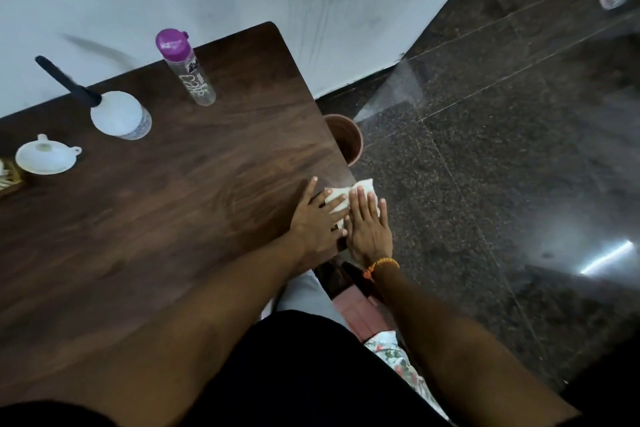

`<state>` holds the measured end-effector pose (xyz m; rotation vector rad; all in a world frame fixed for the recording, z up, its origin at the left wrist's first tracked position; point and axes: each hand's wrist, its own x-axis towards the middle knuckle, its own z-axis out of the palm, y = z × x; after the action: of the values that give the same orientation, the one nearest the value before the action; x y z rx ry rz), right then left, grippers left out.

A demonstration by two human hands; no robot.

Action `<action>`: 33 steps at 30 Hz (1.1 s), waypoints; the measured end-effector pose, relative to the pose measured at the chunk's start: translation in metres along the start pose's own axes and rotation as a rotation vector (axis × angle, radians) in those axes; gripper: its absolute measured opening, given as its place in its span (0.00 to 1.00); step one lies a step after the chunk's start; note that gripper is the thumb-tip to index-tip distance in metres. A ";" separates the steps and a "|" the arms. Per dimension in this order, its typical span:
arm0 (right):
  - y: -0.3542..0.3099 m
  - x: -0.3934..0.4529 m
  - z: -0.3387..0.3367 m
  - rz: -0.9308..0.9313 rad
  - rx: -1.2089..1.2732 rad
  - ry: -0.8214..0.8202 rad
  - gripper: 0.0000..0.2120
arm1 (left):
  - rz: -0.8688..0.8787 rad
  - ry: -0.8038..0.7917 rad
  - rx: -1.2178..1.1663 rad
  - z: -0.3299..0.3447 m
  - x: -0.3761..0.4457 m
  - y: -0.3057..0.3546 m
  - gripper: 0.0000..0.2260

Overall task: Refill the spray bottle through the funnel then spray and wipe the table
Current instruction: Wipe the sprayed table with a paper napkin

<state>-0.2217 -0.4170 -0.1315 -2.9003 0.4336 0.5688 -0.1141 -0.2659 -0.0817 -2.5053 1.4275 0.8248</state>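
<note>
A white cloth (337,199) lies at the right edge of the dark wooden table (156,218). My left hand (317,222) and my right hand (369,227) both press flat on it with straight fingers, side by side. The white spray bottle (119,114) with a black nozzle stands at the back left of the table. Left of it lies a white funnel (45,156). A clear water bottle (188,69) with a purple cap stands at the table's far edge.
A brown pot (344,139) stands on the dark stone floor just past the table's right edge. A white wall runs behind the table. A wooden object (7,177) shows at the far left edge.
</note>
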 end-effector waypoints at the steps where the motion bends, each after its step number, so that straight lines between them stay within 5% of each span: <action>1: -0.003 0.012 -0.004 -0.019 0.004 0.010 0.30 | -0.018 0.012 0.005 -0.003 0.004 -0.008 0.29; 11: -0.068 0.136 -0.046 -0.179 0.030 0.026 0.31 | -0.316 0.022 -0.139 -0.026 0.029 -0.109 0.27; 19: -0.128 0.092 -0.024 -0.425 0.009 -0.025 0.32 | -0.372 0.203 -0.244 0.052 -0.062 -0.104 0.27; 25: -0.169 0.055 -0.001 -0.724 -0.082 -0.122 0.34 | -0.516 0.178 -0.274 0.109 -0.138 -0.082 0.29; 33: -0.119 0.032 0.013 -0.912 -0.012 -0.044 0.27 | -0.416 0.302 -0.226 0.121 -0.132 -0.046 0.22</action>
<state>-0.1610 -0.3100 -0.1443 -2.6688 -0.8596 0.4537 -0.1754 -0.0960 -0.1205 -3.0514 0.8543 0.5725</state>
